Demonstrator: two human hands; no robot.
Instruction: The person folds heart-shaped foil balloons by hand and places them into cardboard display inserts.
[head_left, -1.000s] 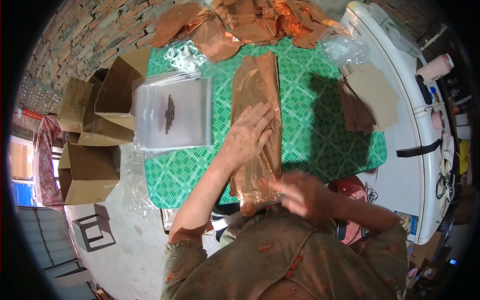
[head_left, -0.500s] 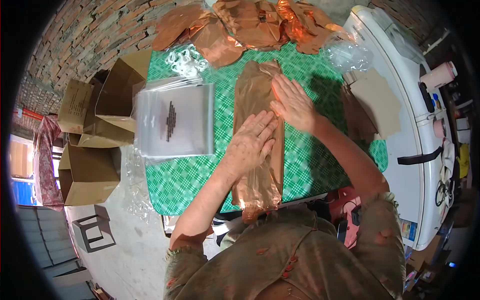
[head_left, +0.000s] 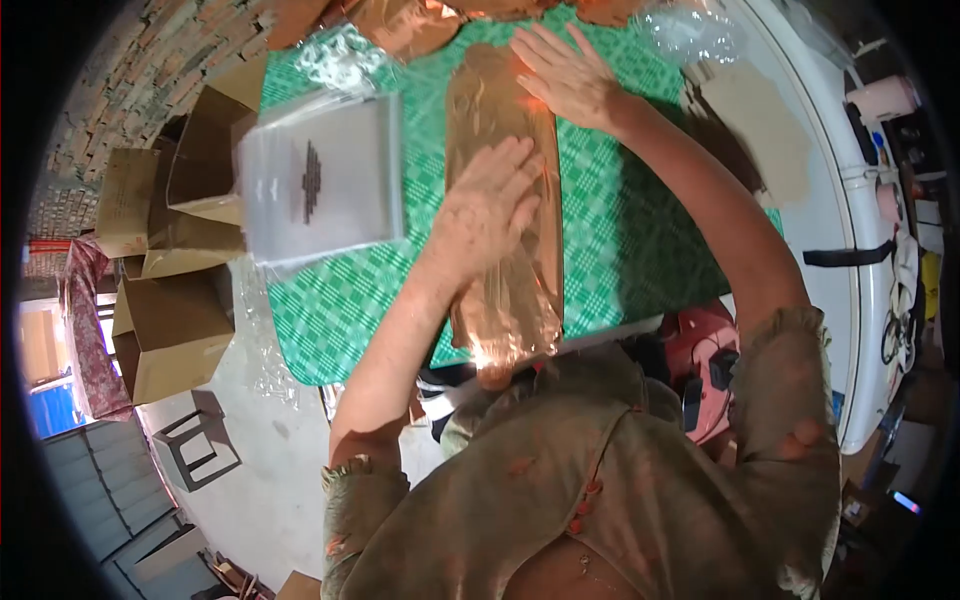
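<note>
A long strip of folded copper-coloured foil (head_left: pixel 500 310) lies lengthwise on the green checked tablecloth (head_left: pixel 620 270), its near end hanging at the table's front edge. My left hand (head_left: pixel 487 205) rests flat across the middle of the foil, fingers stretched out. Further up, my right hand (head_left: pixel 572 80) lies with fingers spread at the foil's upper right edge. Neither hand grips anything. Part of the foil is hidden under my left hand.
Clear plastic bags (head_left: pixel 330 185) are stacked left of the foil, with white ties (head_left: pixel 340 55) behind them. More copper foil (head_left: pixel 410 28) lies at the back. Cardboard boxes (head_left: pixel 180 320) stand at the left. Brown sheets (head_left: pixel 755 130) and a white appliance (head_left: pixel 860 340) are on the right.
My right hand has slid up toward the far end of the foil, away from my left hand. My left hand stays on the foil's middle. The whole view has shifted.
</note>
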